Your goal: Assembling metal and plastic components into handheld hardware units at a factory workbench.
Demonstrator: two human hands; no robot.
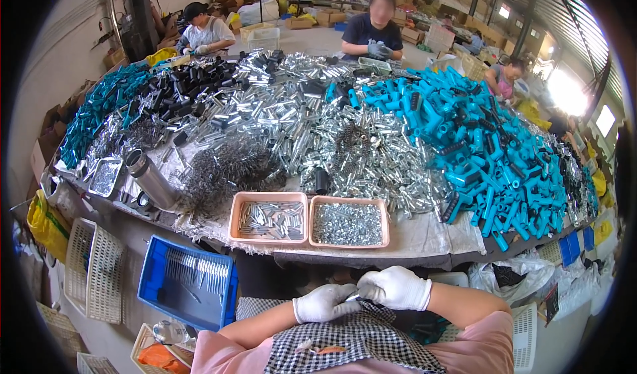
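Observation:
Both my hands wear white gloves and meet above my lap, just off the table's front edge. My left hand (325, 303) is closed around a small silvery metal part (354, 296), of which only a bit shows between the fingers. The fingers of my right hand (396, 288) are pinched together right beside it; what they hold, if anything, is hidden. Nearest to the hands, at the table edge, stand two pink trays: the left tray (233, 219) holds short metal pins, the right tray (387, 223) tiny metal pieces.
Across the table spread heaps of metal tubes (245, 105), dark springs (229, 168) and teal plastic handles (458, 122). A steel flask (151, 178) leans at left. Below stands a blue crate (147, 278) with metal rods, beside white baskets (106, 274). Several people sit around the far side.

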